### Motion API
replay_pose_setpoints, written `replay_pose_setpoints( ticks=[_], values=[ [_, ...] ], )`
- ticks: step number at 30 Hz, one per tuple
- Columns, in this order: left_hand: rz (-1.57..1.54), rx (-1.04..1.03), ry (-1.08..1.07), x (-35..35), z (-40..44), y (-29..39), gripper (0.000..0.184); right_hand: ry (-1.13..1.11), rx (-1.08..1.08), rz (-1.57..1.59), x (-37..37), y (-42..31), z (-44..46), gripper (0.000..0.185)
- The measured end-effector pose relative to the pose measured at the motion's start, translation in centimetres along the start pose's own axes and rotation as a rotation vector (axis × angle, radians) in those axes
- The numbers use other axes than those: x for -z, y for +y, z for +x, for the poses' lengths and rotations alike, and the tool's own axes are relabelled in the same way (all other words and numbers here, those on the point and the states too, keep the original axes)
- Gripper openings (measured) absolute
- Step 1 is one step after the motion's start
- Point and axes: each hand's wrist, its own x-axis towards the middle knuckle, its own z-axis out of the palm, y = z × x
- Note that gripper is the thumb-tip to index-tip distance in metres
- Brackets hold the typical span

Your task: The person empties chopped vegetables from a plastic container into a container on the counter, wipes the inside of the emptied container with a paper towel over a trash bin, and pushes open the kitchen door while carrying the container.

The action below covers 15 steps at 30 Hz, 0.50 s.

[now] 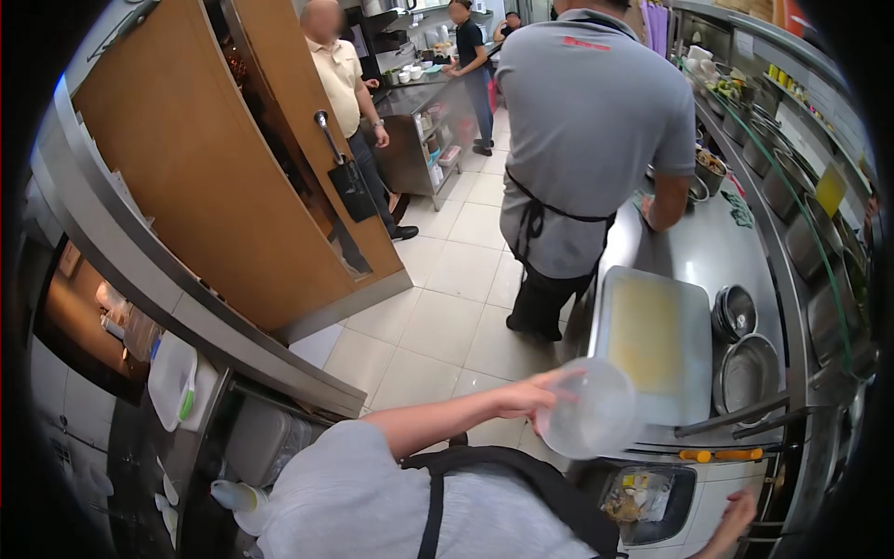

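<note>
A round, translucent plastic container (592,410) is held in my left hand (533,396), whose fingers grip its left rim. The container is over the floor and the near left corner of a tray (696,368) with a pale yellow sheet or layer (645,335) in it. My right hand (738,518) is low at the right, away from the container. Its fingers are blurred and curled, and whether they hold anything is hidden. Left of that hand, a black bin (680,508) holds wrappers and scraps.
Metal bowls (747,373) stand right of the tray on the steel counter (703,247). Orange-handled tools (722,456) lie along its near edge. A person in a grey shirt (596,112) works ahead; others stand farther back. A wooden door (205,158) is at the left.
</note>
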Motion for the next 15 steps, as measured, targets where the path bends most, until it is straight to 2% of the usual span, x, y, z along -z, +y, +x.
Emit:
replay_pose_setpoints(
  ticks=[1,2,3,4,5,7,9,11,12,14,15],
  values=[
    [0.001,-0.038,0.121,1.7,-2.0,0.4,0.081,0.003,0.059,0.193,-1.1,-7.9,-1.2,0.033],
    [0.005,-0.038,0.122,3.3,-4.2,0.8,0.081,-0.116,0.318,0.365,-2.9,-16.0,-2.7,0.033],
    [-0.051,-0.05,0.199,4.7,-6.3,1.3,0.082,-0.237,0.58,0.533,-4.6,-21.2,-3.9,0.035],
    [-0.105,-0.064,0.275,6.3,-8.3,1.8,0.083,-0.795,0.85,0.938,-7.2,-21.6,-1.2,0.033],
    [-0.104,-0.064,0.273,7.8,-10.1,2.0,0.083,-1.552,0.828,1.195,-9.9,-22.3,1.6,0.033],
    [-0.185,-0.114,0.422,10.6,-13.7,1.8,0.083,-1.819,0.669,1.675,-21.8,-23.2,-0.5,0.031],
    [-0.205,-0.125,0.459,13.7,-17.2,1.1,0.083,-1.491,0.514,0.644,-30.1,-22.5,-3.0,0.035],
    [-0.216,-0.152,0.506,15.8,-20.6,1.5,0.083,-0.984,0.324,-0.268,-35.6,-23.7,-4.3,0.045],
    [-0.243,-0.153,0.587,16.2,-22.1,1.9,0.083,-0.988,0.336,-0.265,-36.5,-25.9,-4.3,0.045],
    [-0.276,-0.143,0.678,17.4,-24.1,1.8,0.082,-1.247,-0.015,0.414,-37.4,-30.2,-4.1,0.042],
    [-0.297,-0.156,0.719,18.4,-24.9,1.7,0.082,-1.283,-0.091,0.715,-39.6,-30.4,-4.0,0.035]
  ],
)
